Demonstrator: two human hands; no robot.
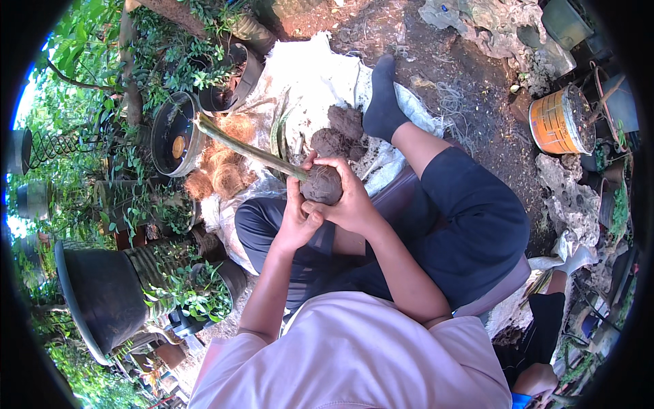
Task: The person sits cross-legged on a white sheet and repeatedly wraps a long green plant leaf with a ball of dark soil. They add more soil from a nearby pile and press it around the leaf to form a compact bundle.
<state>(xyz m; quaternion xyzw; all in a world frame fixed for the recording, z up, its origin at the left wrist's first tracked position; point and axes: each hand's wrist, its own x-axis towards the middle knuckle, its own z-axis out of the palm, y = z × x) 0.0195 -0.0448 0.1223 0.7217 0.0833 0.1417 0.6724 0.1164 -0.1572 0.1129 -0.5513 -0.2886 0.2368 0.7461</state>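
A round brown ball of wet soil point(322, 186) sits between my two hands above my lap. My left hand point(296, 217) is closed round its left side, with the thumb low on the ball. Wrapped over its right side and top, the fingers of my right hand point(349, 198) press on the soil. A long green-brown stalk point(252, 153) reaches from the ball up to the far left; its lower end is hidden at the soil and fingers. Beyond my hands, dark soil lumps point(334, 140) lie on a white sack point(310, 71).
Brown coir fibre point(228, 160) lies left on the sack, beside a dark bucket point(195, 146). A large black pot point(102, 293) and leafy plants stand at left. At right are an orange-yellow bucket point(555, 123) and rough rocks point(569, 198). Another person's hand point(535, 379) shows at lower right.
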